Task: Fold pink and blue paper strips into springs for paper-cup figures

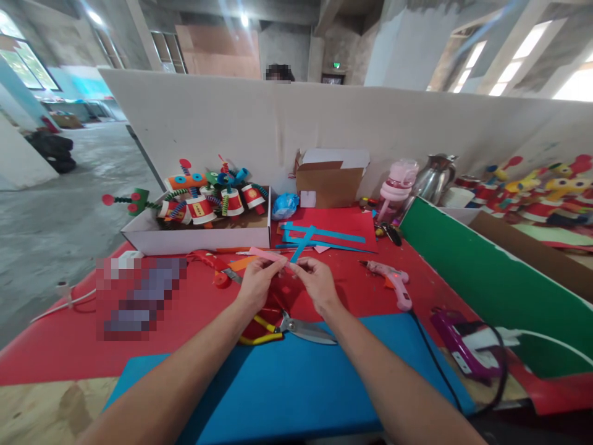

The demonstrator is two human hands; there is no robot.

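Over the red table (60,346): two bare hands, fingertips nearly meeting.
Left hand (257,281): thumb and fingers pinch a narrow pink paper strip (265,254).
Right hand (317,282): thumb and fingers pinch a narrow blue paper strip (303,245).
Strips: their near ends meet between the fingertips.
Six o'clock: yellow-handled metal shears (308,329).
Three o'clock: pink glue gun (393,279).

The person's bare left forearm (180,374) slants in from seven o'clock, the bare right forearm (384,371) from five; the left hand (259,278) and right hand (315,281) converge towards twelve, their thumbs and index fingers pinched, tips close together, the other fingers curled
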